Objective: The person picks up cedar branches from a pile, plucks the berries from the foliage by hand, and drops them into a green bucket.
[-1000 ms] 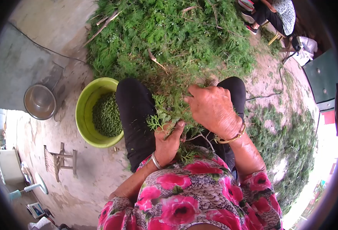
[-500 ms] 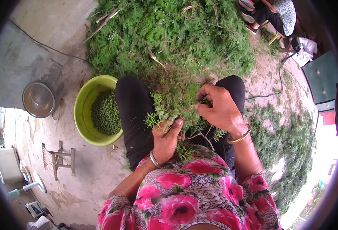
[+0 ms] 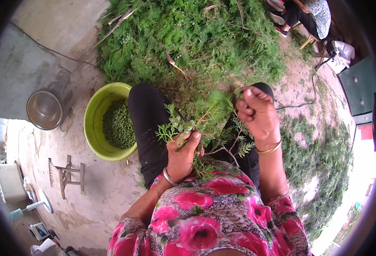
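Observation:
My left hand (image 3: 181, 158) is closed around a leafy evergreen sprig (image 3: 213, 117), its flat, scaly green fronds spreading over my lap. A bare forked twig (image 3: 229, 152) lies across my lap under it. To the right of the sprig, my right hand (image 3: 258, 113) is raised over my right knee with fingers curled in. What its fingertips hold is too blurred to make out. Beside my left knee stands a yellow-green tub (image 3: 93, 123), partly filled with small round green cones (image 3: 118, 128).
A big heap of cut evergreen branches (image 3: 188, 38) lies ahead, with another spread (image 3: 316, 166) at right. A metal basin (image 3: 45, 111) and small wooden stool (image 3: 66, 177) stand at left. Another person (image 3: 309, 19) sits at the far right. A cable (image 3: 40, 45) crosses the floor.
My right hand has moved up and to the right, away from the sprig, and turned so its curled fingers show. My left hand keeps its hold, shifting slightly left.

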Demonstrator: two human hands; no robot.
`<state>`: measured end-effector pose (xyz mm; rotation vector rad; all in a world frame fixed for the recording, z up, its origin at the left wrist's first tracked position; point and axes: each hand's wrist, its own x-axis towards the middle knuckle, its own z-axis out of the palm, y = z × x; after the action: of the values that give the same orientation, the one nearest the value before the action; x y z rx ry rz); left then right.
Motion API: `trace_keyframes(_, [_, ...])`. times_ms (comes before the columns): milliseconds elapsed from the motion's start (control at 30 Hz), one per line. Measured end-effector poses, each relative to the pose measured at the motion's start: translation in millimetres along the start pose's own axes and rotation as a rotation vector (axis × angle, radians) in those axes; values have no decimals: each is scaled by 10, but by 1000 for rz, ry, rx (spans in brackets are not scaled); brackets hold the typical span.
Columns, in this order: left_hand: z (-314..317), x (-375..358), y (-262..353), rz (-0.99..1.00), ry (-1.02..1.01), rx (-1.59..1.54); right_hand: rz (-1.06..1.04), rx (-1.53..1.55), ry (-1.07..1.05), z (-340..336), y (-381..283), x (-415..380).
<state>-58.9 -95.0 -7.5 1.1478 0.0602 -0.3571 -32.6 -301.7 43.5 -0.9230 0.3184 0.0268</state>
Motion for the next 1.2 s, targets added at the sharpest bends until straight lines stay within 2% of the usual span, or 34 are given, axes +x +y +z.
trace_keyframes(33, [-10,1,0,0,3,2,-56,141,16,-13,-33,5])
trace_keyframes(67, [-20,3,-2,-5,-6,18,-19,187,37,-8,-86,-32])
trace_keyframes(167, [-20,6,-36,-8,2,-1,33,46,23,156,-126,-136])
trace_keyframes(300, [58,9,10,-47,71,-77,179,233,-169,210,9,-213])
trace_keyframes(433, [9,21,0,-64,40,-100,164,144,-150,255,224,-241])
trace_keyframes(500, [-3,31,49,-28,-65,10,-35,-307,-121,280,379,-243])
trace_keyframes(533, [-20,31,89,-90,-99,-78,-146,-482,-118,328,447,-263])
trace_keyframes(633, [8,23,136,-98,-122,-212,-78,-595,-114,367,621,-321])
trace_keyframes(667, [-26,31,108,25,-175,59,-225,-672,-114,381,674,-342])
trace_keyframes(700, [-39,31,86,26,-172,58,-224,-672,-117,366,691,-327])
trace_keyframes(767, [-46,18,48,-72,-130,-31,-185,-562,-130,318,719,-302])
trace_keyframes(800, [-56,18,48,-100,-143,-113,-108,-412,-118,303,746,-295])
trace_keyframes(933, [-88,54,74,-137,-201,-63,-80,-486,-68,356,688,-310])
trace_keyframes(1000, [-8,34,96,44,-139,200,-32,-503,-15,283,725,-285])
trace_keyframes(1033, [-18,32,100,43,-139,200,-31,-503,-14,271,700,-287])
trace_keyframes(1100, [-51,15,107,145,-202,359,192,145,28,246,625,-274])
trace_keyframes(1133, [-34,-12,83,245,-200,383,144,115,23,210,607,-246])
trace_keyframes(1200, [-149,2,-84,190,-253,265,150,52,53,357,457,-276])
